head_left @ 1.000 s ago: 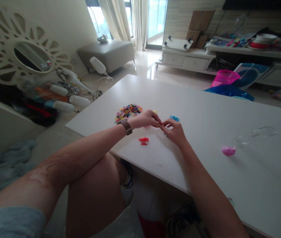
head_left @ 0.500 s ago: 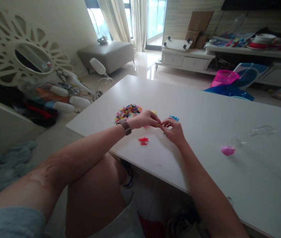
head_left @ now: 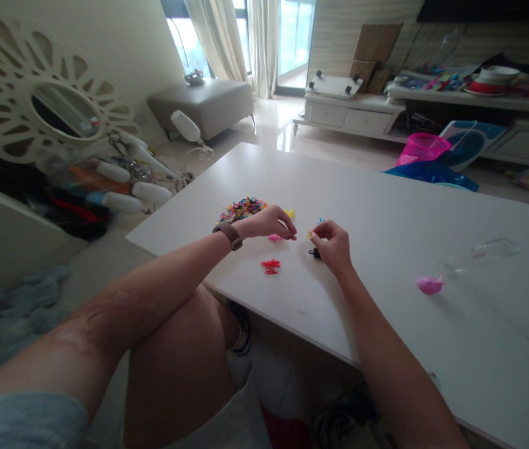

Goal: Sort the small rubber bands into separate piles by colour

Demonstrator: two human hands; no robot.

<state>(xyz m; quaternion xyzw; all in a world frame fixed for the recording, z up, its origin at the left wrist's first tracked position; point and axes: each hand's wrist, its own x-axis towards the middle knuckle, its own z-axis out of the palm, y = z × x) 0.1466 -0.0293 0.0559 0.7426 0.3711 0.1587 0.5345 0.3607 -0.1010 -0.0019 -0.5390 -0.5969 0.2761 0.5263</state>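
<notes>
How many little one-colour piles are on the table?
5: red pile in front, pink pile by the left hand, yellow pile beyond it, blue pile and black pile partly behind the right hand. The hands may hide more.

A tiny yellow piece (head_left: 309, 234), partly hidden, is pinched in right-hand fingers (head_left: 323, 228), at eleven o'clock from black pieces (head_left: 316, 254).

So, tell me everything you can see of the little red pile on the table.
The red pile is a small, loose heap of thin, bright red pieces that look like plastic, jumbled at different angles. It lies on the white table, closer to the front edge than the left hand, which isn't touching it. Individual shapes are too small to tell.
</notes>
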